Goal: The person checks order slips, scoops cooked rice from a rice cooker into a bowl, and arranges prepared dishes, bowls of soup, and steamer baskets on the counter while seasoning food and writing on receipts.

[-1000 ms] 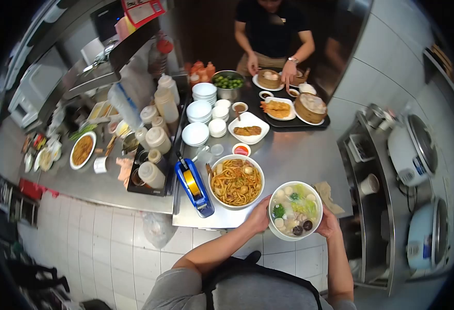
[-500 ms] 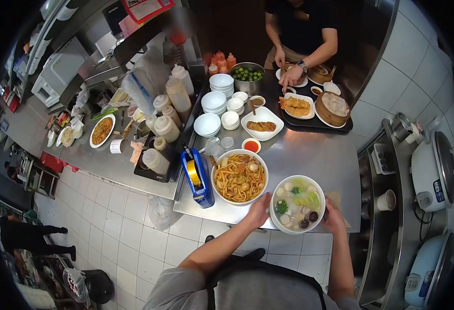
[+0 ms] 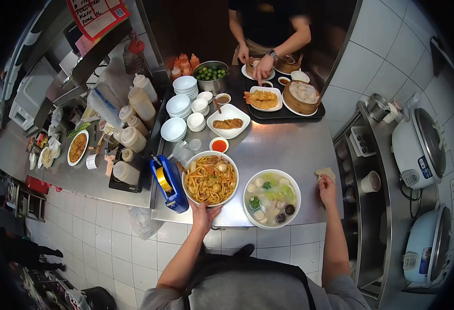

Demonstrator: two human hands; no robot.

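My left hand [image 3: 204, 214] is at the near side of a white bowl of thick noodles [image 3: 210, 178], fingers and thumb against its wall. To the right a white bowl of soup [image 3: 272, 199] with greens, pale balls and dark mushrooms stands on the steel counter near its front edge, untouched. My right hand [image 3: 327, 190] reaches to the counter's right side, its fingertips closed on a beige folded cloth [image 3: 325, 173]. Left of the noodles stands a blue tape dispenser [image 3: 170, 188] with yellow tape.
Across the counter, a co-worker's hand [image 3: 263, 68] reaches over a black tray [image 3: 309, 117] with a bamboo steamer [image 3: 300, 102] and fried food. A red sauce dish [image 3: 218, 145], stacked bowls [image 3: 173, 129] and squeeze bottles [image 3: 133, 139] stand behind and left. Rice cookers [image 3: 415, 150] are at right.
The soup bowl, held in both hands before, now stands on the counter. My left hand has moved left to the noodle bowl; my right hand has moved forward to the cloth. The view has shifted.
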